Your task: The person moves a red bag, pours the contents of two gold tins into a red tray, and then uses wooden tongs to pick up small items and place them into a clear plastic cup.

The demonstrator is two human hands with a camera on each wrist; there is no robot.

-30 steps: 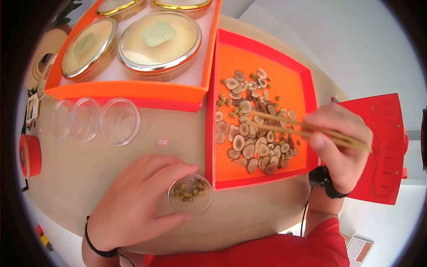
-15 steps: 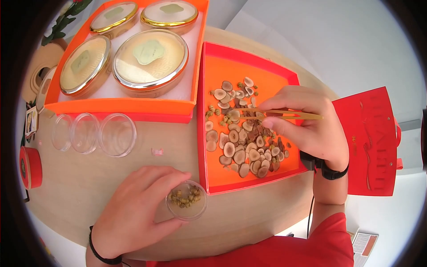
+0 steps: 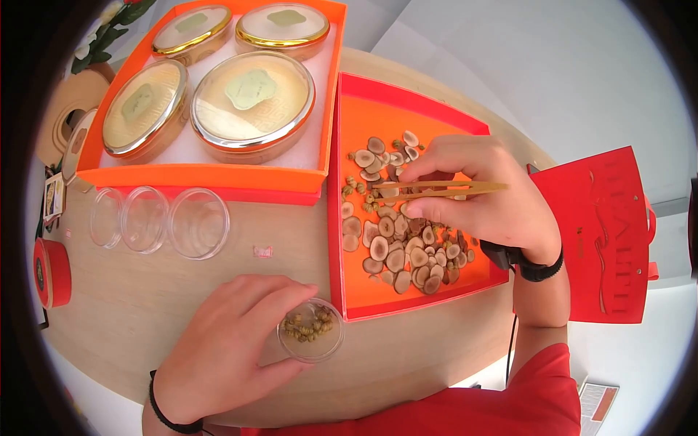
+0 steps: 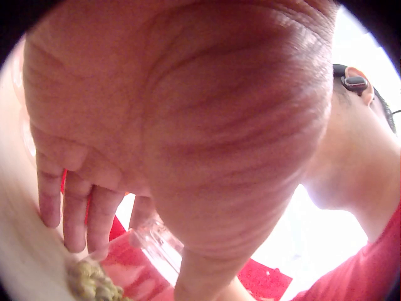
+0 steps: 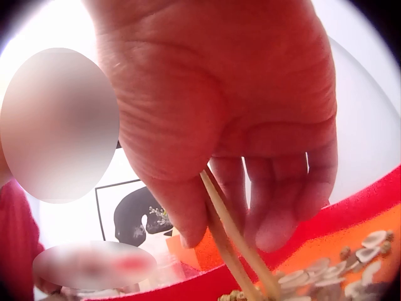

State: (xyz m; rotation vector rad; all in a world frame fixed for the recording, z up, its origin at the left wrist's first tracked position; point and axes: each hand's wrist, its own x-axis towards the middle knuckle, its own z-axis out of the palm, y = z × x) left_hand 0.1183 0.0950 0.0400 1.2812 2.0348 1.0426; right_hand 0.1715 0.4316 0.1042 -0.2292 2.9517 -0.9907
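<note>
My right hand (image 3: 491, 192) pinches wooden tweezers (image 3: 465, 187) between thumb and fingers. The tweezers' tips point left, right at small curled brown-green pieces (image 3: 349, 190) near the left side of a red tray (image 3: 336, 254) with an orange floor. Round dried slices (image 3: 418, 258), pale with brown rims, lie heaped around and below the tips. My left hand (image 3: 225, 341) holds a small clear round container (image 3: 339, 345) beside the tray, thumb and fingers on opposite sides. Several curled pieces (image 3: 309, 325) lie inside it. The tweezers (image 5: 229, 238) also reach into the tray in the right wrist view.
Three clear round containers (image 3: 200, 224) stand in a row at left. Behind them sits an orange box (image 3: 211, 176) with several oval gold-rimmed jars (image 3: 254, 102). A small pink-white packet (image 3: 262, 251) lies on the table; a red bag (image 3: 596, 240) is at right.
My right hand has moved left over the tray, taking the tweezers' tips toward the curled pieces. The left hand keeps its hold on the container. The head view has shifted somewhat.
</note>
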